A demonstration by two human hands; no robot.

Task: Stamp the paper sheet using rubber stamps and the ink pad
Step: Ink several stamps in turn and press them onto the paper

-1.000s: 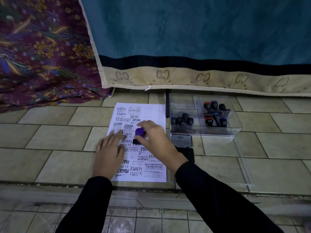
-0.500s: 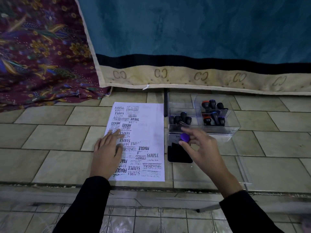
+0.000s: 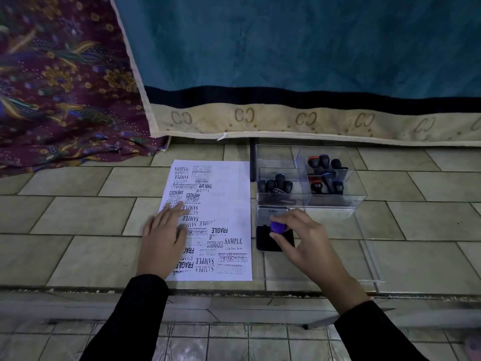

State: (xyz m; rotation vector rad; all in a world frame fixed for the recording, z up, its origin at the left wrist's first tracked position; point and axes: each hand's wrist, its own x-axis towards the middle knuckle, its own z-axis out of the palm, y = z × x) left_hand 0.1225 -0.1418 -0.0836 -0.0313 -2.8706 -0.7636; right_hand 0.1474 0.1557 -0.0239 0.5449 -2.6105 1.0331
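1. My left hand [image 3: 165,239] lies flat on the left part of the paper sheet [image 3: 230,201], fingers straight and close together, pressing it to the tiled floor [image 3: 78,217].
2. The sheet lies lengthwise in front of me, just left of the ink pad [image 3: 268,243]. Black prints crowd its left and near parts: SAMPLE, FRAGILE, AIR MAIL, AMENDED, EXPRESS. Its far right part is almost bare.
3. My right hand [image 3: 304,238] holds a stamp [image 3: 278,227] with a purple cap, thumb and fingers curled round it in a pinch.
4. The stamp is over the black ink pad. My fingers hide its lower end, so I cannot tell whether it touches the ink.
5. The pad's silver lid [image 3: 268,213] lies open on the far side.
6. Just beyond the pad stands a clear box [image 3: 335,201] with compartments. Black stamps [image 3: 276,185] stand in the left one; more stamps [image 3: 324,173], some with orange or blue caps, fill the right ones.
7. A teal blanket [image 3: 286,48] hangs behind the box, and a patterned cloth [image 3: 52,87] lies at far left.
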